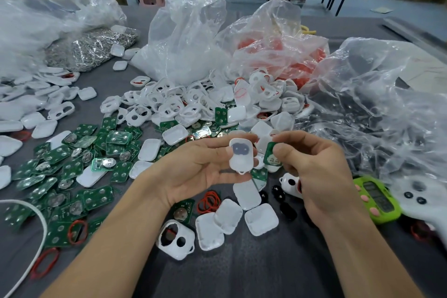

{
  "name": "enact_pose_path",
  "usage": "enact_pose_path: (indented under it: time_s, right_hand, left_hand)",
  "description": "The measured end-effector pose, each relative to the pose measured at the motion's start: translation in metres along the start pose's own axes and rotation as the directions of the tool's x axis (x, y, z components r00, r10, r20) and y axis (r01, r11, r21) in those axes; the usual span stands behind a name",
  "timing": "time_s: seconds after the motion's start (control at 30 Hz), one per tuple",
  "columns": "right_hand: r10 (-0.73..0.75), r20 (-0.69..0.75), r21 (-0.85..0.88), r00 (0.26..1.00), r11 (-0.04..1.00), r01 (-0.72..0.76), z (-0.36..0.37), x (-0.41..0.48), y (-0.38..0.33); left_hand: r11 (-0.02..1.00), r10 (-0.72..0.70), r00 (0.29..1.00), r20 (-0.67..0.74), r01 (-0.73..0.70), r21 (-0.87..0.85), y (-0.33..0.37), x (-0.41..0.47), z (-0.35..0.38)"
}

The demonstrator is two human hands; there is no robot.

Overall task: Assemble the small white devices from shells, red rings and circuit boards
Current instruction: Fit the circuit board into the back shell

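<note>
Forearms (116, 237) flanking holed shell (175, 239), lids (260, 222), boards (183, 211)

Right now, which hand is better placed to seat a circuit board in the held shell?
Probably the right hand: it pinches a small green circuit board just beside the white rounded plastic shell that the left hand grips, so only a short move is needed.

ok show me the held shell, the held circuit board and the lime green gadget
white shell (242, 162), head view, lower plain face
circuit board (268, 154), head view, exposed green face
lime green gadget (387, 215), head view, lower green rim
</note>
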State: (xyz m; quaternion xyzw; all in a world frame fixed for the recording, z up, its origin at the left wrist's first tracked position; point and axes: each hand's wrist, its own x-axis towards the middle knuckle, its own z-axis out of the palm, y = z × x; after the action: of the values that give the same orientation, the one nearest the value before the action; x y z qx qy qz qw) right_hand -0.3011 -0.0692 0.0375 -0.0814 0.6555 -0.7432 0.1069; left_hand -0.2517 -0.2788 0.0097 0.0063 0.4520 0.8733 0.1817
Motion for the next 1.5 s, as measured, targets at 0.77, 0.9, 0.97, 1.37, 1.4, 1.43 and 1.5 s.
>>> enact_pose_path:
  time_s: [0.77,0.9,0.97,1.37,1.4,1.43,1.5]
  right_hand:
    - [-0.238,0.231,-0.330,0.943,0.893,0.306,0.011,-0.007,0.010]
    - [-0.320,0.123,-0.404,0.939,0.848,0.342,0.016,-0.011,0.014]
    - [-0.375,0.101,-0.423,0.921,0.822,0.381,0.020,-0.013,0.015]
    - [-0.375,-0.027,-0.491,0.927,0.813,0.314,0.023,-0.010,0.024]
    - [-0.346,-0.038,-0.507,0.937,0.815,0.280,0.024,-0.009,0.026]
    - [-0.320,-0.035,-0.525,0.947,0.812,0.256,0.025,-0.008,0.028]
    - [-0.285,-0.005,-0.556,0.958,0.797,0.234,0.026,-0.006,0.031]
  left_hand:
    - [0.994,-0.064,0.995,0.075,0.057,0.091,-0.004,0.000,0.001]
    - [0.995,-0.056,0.996,0.074,0.049,0.091,-0.004,0.000,0.001]
    - [0.995,-0.058,0.995,0.083,0.051,0.090,-0.004,0.000,0.001]
    - [0.993,0.030,0.999,-0.028,-0.026,0.112,-0.007,0.004,0.004]
    - [0.991,0.047,0.997,-0.061,-0.039,0.125,-0.008,0.005,0.004]
    - [0.987,0.065,0.994,-0.091,-0.051,0.150,-0.009,0.006,0.005]
    - [0.976,0.097,0.986,-0.136,-0.067,0.208,-0.011,0.007,0.006]
